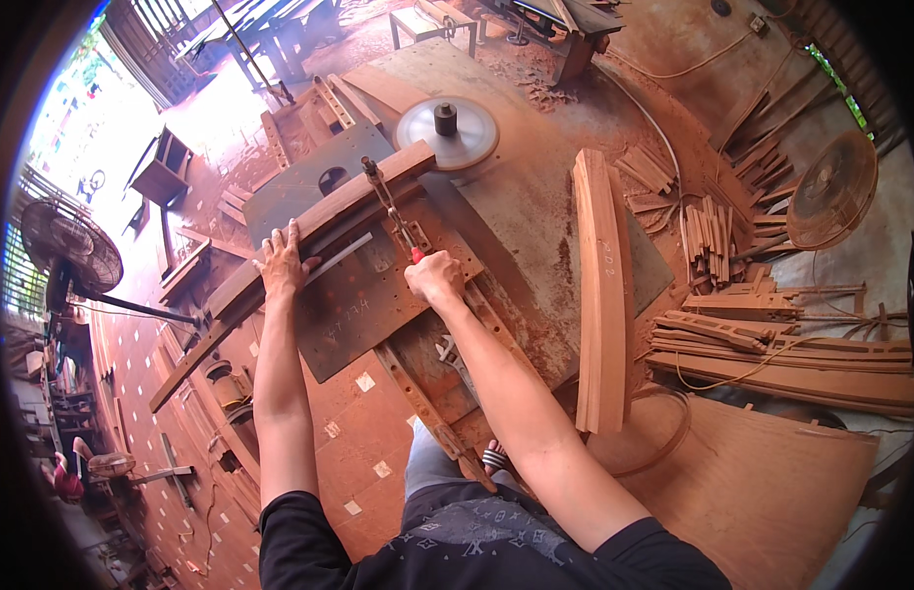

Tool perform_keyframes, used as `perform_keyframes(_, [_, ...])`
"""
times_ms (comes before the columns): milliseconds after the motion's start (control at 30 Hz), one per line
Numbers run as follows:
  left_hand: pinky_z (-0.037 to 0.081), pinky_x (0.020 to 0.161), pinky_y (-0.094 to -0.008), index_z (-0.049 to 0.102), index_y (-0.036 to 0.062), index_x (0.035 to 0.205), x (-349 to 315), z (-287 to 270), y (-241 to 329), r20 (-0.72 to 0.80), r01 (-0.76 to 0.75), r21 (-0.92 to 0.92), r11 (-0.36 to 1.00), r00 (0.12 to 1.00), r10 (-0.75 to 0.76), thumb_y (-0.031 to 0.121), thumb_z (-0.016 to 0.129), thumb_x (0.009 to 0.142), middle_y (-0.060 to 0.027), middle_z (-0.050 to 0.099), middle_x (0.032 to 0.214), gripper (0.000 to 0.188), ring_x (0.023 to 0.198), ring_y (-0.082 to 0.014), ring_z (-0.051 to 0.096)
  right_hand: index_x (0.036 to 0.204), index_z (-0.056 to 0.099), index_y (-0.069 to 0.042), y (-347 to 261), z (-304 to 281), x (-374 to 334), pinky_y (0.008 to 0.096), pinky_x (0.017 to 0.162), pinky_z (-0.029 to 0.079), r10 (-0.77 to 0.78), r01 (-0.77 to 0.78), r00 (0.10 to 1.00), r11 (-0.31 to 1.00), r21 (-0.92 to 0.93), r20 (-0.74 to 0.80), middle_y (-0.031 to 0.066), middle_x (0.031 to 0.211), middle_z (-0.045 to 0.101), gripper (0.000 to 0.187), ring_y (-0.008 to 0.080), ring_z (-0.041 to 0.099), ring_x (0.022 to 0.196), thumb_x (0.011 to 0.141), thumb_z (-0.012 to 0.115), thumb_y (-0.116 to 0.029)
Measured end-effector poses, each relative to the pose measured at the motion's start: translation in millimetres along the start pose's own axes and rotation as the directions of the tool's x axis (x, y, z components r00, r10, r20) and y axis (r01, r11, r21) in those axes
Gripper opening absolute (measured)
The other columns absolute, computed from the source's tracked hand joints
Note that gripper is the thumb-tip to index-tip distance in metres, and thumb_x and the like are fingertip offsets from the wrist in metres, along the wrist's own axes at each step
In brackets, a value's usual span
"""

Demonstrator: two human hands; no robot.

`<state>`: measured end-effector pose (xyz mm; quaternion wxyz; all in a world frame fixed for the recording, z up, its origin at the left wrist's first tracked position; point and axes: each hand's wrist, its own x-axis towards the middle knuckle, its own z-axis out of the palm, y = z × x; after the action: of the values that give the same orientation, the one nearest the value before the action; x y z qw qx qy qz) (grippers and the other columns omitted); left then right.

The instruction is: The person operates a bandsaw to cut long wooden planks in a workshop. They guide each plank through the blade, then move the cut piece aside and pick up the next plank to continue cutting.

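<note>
A long wooden beam [331,218] lies slantwise across a dark metal plate [331,339]. My left hand [283,261] rests on the beam with its fingers spread over it. A metal clamp lever [390,205] reaches to the beam near its far end. My right hand [436,276] is closed round the lever's red handle [416,255], which shows only in part. Just beyond the beam's far end, a round saw blade [417,136] lies flat around an upright spindle [445,119]; its disc looks blurred.
A thick wooden piece [601,295] lies to the right on the machine table [540,211]. Stacks of wood parts [771,364] fill the right side. Fans stand at the left [68,246] and right [832,192]. A wrench [455,356] lies by the rails.
</note>
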<state>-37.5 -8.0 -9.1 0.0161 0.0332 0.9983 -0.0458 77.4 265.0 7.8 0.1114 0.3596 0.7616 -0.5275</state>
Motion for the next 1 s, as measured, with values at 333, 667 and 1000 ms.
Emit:
perform_keyframes(333, [0.036, 0.115, -0.0741, 0.028, 0.0288, 0.168, 11, 4, -6, -0.016, -0.011, 0.011, 1.0, 1.0, 0.011, 0.053, 0.083, 0.084, -0.0148, 0.035, 0.168, 0.103, 0.153, -0.0401, 0.036, 0.101, 0.068, 0.014, -10, 5, 1, 0.041, 0.089, 0.061, -0.012, 0.004, 0.998, 0.992, -0.123, -0.068, 0.0333, 0.106, 0.072, 0.047, 0.0379, 0.076, 0.104, 0.084, 0.08, -0.028])
perform_keyframes(667, [0.035, 0.116, -0.074, 0.027, 0.0294, 0.168, 29, 4, -12, -0.005, -0.002, -0.017, 1.0, 1.0, 0.002, 0.051, 0.083, 0.085, -0.015, 0.035, 0.168, 0.103, 0.154, -0.0403, 0.036, 0.095, 0.08, -0.001, -19, 14, 17, 0.0422, 0.084, 0.062, -0.019, -0.005, 0.996, 0.965, -0.261, -0.088, 0.0252, 0.104, 0.077, 0.04, 0.0354, 0.078, 0.101, 0.089, 0.074, -0.04])
perform_keyframes(1000, [0.034, 0.116, -0.0737, 0.027, 0.0299, 0.168, 55, 5, -27, -0.011, 0.006, -0.025, 1.0, 1.0, -0.006, 0.052, 0.083, 0.085, -0.0142, 0.034, 0.169, 0.102, 0.155, -0.039, 0.035, 0.102, 0.079, 0.0, -37, 30, 33, 0.0455, 0.093, 0.061, -0.026, 0.007, 0.996, 0.978, -0.209, -0.088, 0.0278, 0.114, 0.076, 0.041, 0.039, 0.074, 0.111, 0.09, 0.071, -0.039])
